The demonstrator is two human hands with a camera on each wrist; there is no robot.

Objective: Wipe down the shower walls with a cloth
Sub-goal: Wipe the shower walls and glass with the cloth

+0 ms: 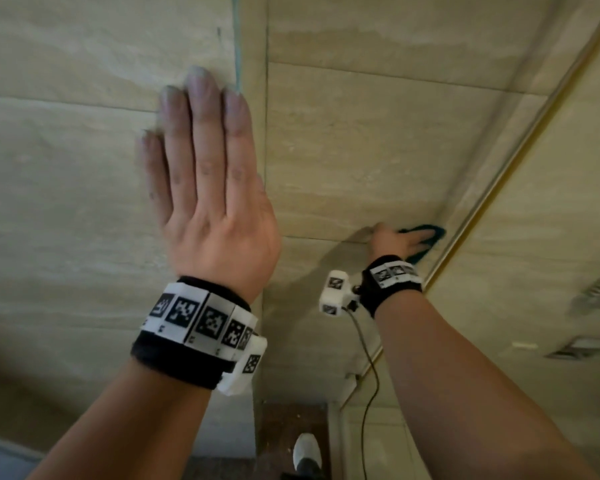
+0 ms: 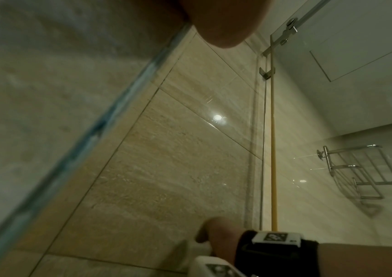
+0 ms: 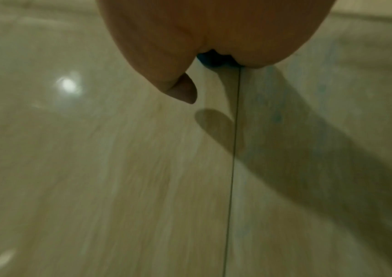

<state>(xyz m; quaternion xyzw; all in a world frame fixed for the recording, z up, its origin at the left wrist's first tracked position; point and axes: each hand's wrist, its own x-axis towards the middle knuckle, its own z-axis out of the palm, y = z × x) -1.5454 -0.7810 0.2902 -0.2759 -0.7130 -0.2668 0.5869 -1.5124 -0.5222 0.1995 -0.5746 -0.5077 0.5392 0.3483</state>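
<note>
A teal cloth (image 1: pixel 436 233) lies flat against the beige tiled shower wall (image 1: pixel 343 150), low down beside a metal frame strip (image 1: pixel 499 188). My right hand (image 1: pixel 400 241) presses it to the tile with straight, spread fingers. In the right wrist view only a sliver of the cloth (image 3: pixel 216 60) shows under my right hand's palm (image 3: pixel 190 37), and the thumb sticks out to the side. My left hand (image 1: pixel 201 133) rests flat on the glass panel (image 1: pixel 66 150) at the left, fingers straight and together, holding nothing. Its heel (image 2: pixel 226 22) sits at the glass edge.
The glass panel's greenish edge (image 1: pixel 237 46) runs up beside the wall corner. A wire rack (image 2: pixel 361 172) hangs on the wall beyond the frame strip. A camera cable (image 1: pixel 371 375) dangles from my right wrist. My white shoe (image 1: pixel 307 452) stands on the dark floor below.
</note>
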